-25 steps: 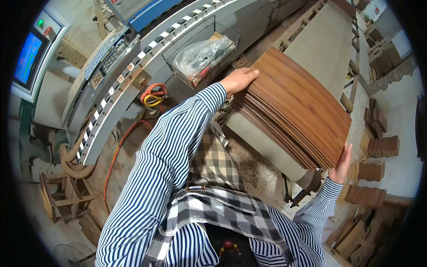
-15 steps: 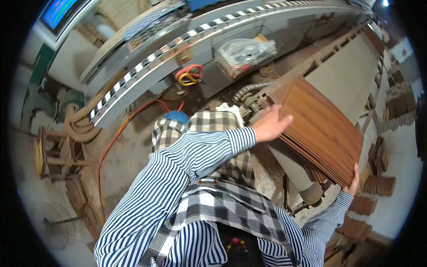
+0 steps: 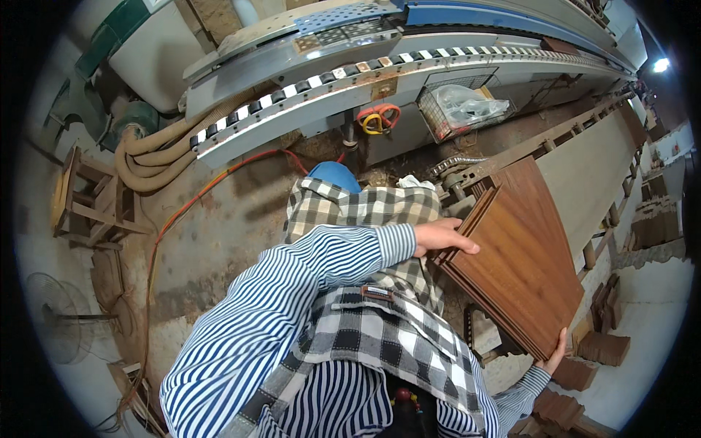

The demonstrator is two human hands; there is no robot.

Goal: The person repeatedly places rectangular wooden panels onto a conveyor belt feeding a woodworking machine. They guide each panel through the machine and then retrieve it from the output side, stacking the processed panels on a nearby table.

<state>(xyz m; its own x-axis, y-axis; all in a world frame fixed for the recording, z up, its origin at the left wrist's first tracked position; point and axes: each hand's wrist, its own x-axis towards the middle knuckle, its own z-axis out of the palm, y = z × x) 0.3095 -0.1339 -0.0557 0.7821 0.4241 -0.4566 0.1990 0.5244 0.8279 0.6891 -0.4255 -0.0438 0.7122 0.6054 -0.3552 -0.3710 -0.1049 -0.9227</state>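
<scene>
A stack of thin reddish-brown wood-grain planks (image 3: 522,266) slants across the right side, its layered edges facing me. My left hand (image 3: 442,237) is closed on the near left corner, thumb on top and the other fingers partly hidden beside or beneath it. At the opposite, lower right end, my right hand (image 3: 556,350) is closed around the edge, its fingers partly out of sight underneath. Beyond the stack, a grey conveyor belt (image 3: 595,175) runs off to the far right.
Ahead stands a long machine rail (image 3: 321,84) with black and white blocks. A wire basket (image 3: 460,106) holding clear plastic hangs on its side. Orange hose (image 3: 219,177) crosses the floor at left, near a wooden stool (image 3: 102,197) and a fan (image 3: 58,317). Plank piles (image 3: 606,349) lie at right.
The stack has come closer to me, off more of the belt. My left hand has gone from spread over its corner to gripping it. My right hand keeps its end. The view has shifted.
</scene>
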